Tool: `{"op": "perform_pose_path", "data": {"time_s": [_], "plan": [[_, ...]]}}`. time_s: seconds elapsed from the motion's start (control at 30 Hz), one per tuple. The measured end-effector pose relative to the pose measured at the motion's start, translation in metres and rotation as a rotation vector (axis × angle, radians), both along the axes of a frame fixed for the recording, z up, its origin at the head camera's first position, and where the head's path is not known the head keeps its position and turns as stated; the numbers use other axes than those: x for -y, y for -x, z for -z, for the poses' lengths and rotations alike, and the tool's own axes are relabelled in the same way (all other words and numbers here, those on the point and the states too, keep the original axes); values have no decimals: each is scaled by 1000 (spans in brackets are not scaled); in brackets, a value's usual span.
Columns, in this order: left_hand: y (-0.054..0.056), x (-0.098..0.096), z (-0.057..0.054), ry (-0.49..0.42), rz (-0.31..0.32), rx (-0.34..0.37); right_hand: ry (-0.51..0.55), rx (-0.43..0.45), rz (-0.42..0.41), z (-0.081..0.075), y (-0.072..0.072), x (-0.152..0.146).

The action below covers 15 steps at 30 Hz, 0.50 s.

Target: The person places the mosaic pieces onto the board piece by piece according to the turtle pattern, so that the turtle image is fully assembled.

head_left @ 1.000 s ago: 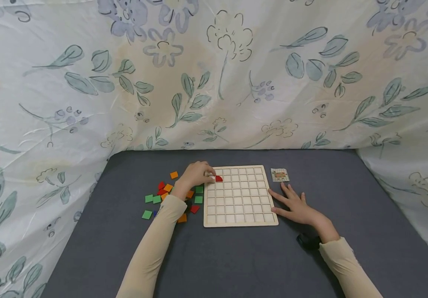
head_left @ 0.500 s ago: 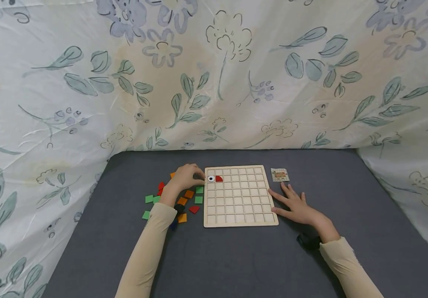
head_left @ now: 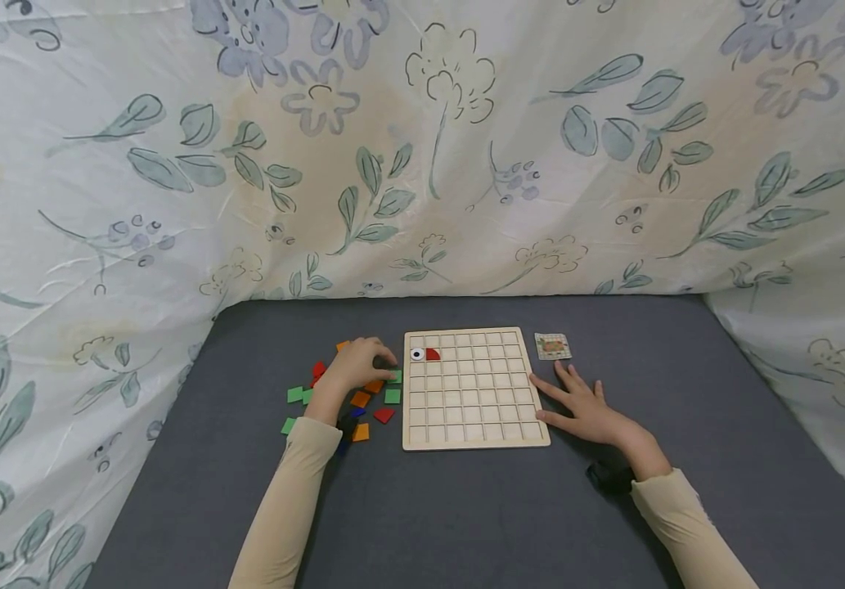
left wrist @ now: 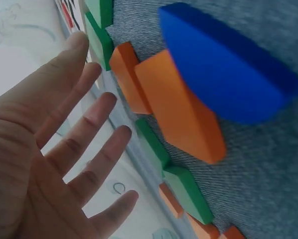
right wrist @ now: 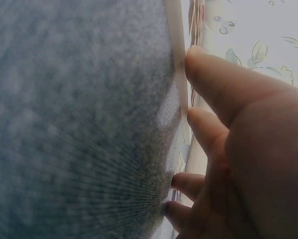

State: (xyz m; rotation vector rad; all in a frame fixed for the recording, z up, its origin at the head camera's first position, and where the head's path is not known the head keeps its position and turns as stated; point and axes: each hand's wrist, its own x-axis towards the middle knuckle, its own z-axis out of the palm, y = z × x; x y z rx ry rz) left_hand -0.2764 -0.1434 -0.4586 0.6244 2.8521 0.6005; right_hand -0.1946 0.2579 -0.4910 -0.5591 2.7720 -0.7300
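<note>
A pale wooden grid board lies on the table. A white tile with an eye and a red rounded tile sit side by side in its upper left cells. My left hand hovers over loose tiles left of the board, nothing in its grasp. In the left wrist view its fingers are loosely spread, thumb close to a green tile; whether they touch is unclear. Orange tiles and a blue rounded tile lie nearby. My right hand, fingers spread, touches the board's right edge with thumb and index finger.
A small picture card lies right of the board, just beyond the right fingertips. More green tiles and red tiles are scattered at left on the grey tabletop. A floral cloth hangs behind the table.
My left hand has let go of the eye tile, leaving it beside the red tile, and moved left and down off the board to the loose tiles. The right hand stays put.
</note>
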Motion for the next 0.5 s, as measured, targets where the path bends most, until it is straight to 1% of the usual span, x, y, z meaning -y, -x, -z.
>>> {"op": "perform_pose_path", "data": {"time_s": [0.23,0.5], "plan": [[-6,3,2,14,-24,5,4,0,-3,-1,0,0],[-8,4,3,23,-37,-11,10,-3,-2,1,0,0]]}}
